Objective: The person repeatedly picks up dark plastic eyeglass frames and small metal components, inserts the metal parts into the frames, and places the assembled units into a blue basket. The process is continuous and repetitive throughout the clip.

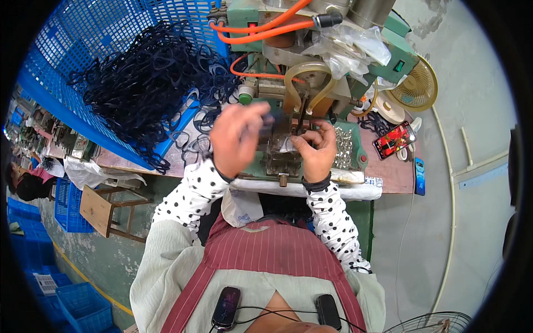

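Observation:
My left hand [236, 139] is raised just left of the machine's fixture, its fingers smeared by motion. A dark blur shows beside its fingertips, and I cannot make out whether it is held. My right hand [317, 151] is at the right side of the metal fixture [283, 149], thumb and forefinger closed together at its edge. What they pinch, if anything, is too small to name. Above the fixture stands the green press machine [261, 50]. To the right of my right hand lies a heap of small shiny metal pieces [345, 147] in a green tray.
A big blue basket [61, 55] at the left holds a pile of dark blue looped pieces [150, 83], some spilling onto the table [172, 166]. Orange hoses [266, 30] cross the machine. A phone [395, 140], a blue object [419, 176] and a fan [416, 83] are at right; a wooden stool [97, 211] is lower left.

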Available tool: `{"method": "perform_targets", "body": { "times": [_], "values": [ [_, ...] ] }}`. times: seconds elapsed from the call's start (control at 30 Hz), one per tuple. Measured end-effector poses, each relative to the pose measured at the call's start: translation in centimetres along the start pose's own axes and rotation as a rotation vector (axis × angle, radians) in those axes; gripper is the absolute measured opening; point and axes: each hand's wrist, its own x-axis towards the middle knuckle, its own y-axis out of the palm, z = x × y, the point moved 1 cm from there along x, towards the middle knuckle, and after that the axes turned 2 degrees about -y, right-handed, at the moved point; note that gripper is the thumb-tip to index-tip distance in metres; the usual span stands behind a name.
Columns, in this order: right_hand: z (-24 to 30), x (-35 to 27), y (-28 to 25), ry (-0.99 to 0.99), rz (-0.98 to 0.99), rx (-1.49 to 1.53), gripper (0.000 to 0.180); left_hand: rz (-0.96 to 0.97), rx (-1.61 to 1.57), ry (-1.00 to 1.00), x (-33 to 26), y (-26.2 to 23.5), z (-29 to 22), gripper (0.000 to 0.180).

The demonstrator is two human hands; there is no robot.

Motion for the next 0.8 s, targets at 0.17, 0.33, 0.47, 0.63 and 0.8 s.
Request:
{"method": "perform_targets", "body": {
  "times": [0.17, 0.33, 0.47, 0.63, 0.8],
  "values": [
    [1.6, 1.4, -2.3, -0.153, 0.038, -0.265, 0.048, 0.355, -0.114, 0.648, -4.5, 3.3, -1.2, 0.029],
    [-5.8, 3.0, -14.6, -0.046, -0.369, -0.833, 0.033, 0.447, -0.264, 0.579, -5.6, 5.3, 0.4, 0.037],
    [-7.6, 2.0, -17.2, 0.052, -0.237, -0.935, 0.034, 0.464, -0.338, 0.568, -5.2, 5.5, 1.0, 0.041],
    [-6.5, 0.5, -13.3, -0.407, -0.007, -1.555, 0.029, 0.463, -0.376, 0.513, -5.9, 5.6, 1.1, 0.042],
    [-7.9, 1.5, -16.1, -0.351, 0.017, -1.316, 0.015, 0.385, -0.415, 0.506, -6.3, 6.2, 1.2, 0.040]
  ]
}}
